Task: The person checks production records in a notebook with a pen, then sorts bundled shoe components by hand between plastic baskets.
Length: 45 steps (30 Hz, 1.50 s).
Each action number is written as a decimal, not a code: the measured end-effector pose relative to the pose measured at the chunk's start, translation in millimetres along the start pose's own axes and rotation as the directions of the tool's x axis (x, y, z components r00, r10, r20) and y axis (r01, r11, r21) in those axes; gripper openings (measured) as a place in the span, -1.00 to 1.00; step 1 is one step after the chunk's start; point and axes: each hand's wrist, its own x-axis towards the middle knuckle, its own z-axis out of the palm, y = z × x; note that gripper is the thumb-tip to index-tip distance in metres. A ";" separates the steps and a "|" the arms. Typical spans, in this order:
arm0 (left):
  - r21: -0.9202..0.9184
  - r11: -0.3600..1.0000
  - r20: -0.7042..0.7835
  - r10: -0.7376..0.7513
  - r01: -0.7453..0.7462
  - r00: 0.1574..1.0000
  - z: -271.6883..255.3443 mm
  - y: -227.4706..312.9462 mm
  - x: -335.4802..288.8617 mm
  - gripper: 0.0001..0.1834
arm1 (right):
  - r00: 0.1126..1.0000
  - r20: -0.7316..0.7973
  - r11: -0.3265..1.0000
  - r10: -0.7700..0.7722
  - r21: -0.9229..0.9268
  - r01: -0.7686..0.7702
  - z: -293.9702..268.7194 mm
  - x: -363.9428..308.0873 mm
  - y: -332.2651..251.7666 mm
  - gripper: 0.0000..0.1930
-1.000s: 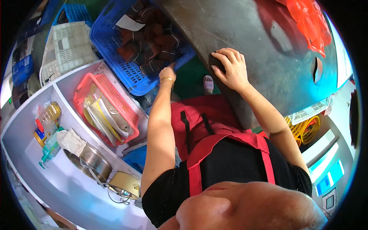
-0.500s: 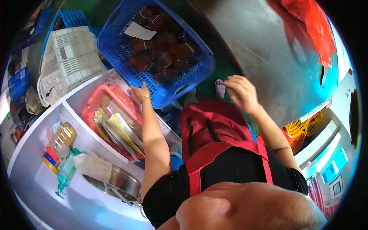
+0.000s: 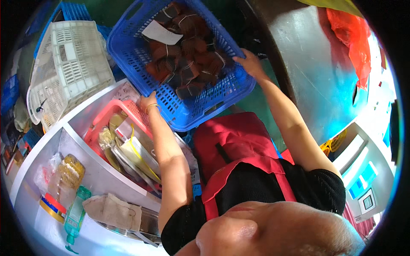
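A large blue plastic basket (image 3: pixel 203 112) with slotted sides is tilted in front of me. Inside lie several tied bundles of flat reddish-brown pieces (image 3: pixel 185 68), whose kind I cannot make out, with a white paper slip (image 3: pixel 162 33) on top. My left hand (image 3: pixel 148 101), with a yellow bangle at the wrist, is closed on the basket's near left edge. At its right edge, my right hand (image 3: pixel 250 64) grips the rim, thumb turned inward. Both hands' fingertips are partly hidden behind the plastic.
White shelving (image 3: pixel 68 123) on the left holds a pink basket (image 3: pixel 132 106) of packets, a green pump bottle (image 3: pixel 76 213), a jar and a metal pan. A white crate (image 3: pixel 79 55) stands beyond it. A metal table (image 3: pixel 316 68) with a red plastic bag (image 3: pixel 350 38) is at the right.
My right hand has reached forward from above my apron and taken hold of the basket's right edge. The basket has shifted slightly right and nearer; my left hand remains on it.
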 end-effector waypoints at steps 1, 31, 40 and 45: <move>-0.010 1.000 -0.008 0.003 -0.003 1.000 -5.6 -2.3 8.0 -0.43 | 1.000 -0.006 1.000 -0.011 -0.001 0.011 2.2 -4.2 -10.1 -0.51; 0.013 0.998 -0.144 0.065 -0.063 0.987 4.4 -46.8 -281.0 -0.15 | 0.838 -0.187 0.801 0.513 -0.247 -0.545 -65.8 -260.4 108.0 -0.48; 0.070 0.994 -0.169 0.097 -0.087 0.981 8.3 -45.1 -272.8 -0.13 | 0.864 -0.147 0.850 0.482 -0.159 -0.502 -62.6 -259.5 113.6 -0.56; 0.044 0.996 -0.153 0.081 -0.075 0.985 1.7 -37.0 -268.1 -0.13 | 0.904 -0.149 0.897 0.400 -0.139 -0.420 -65.6 -253.1 115.5 -0.56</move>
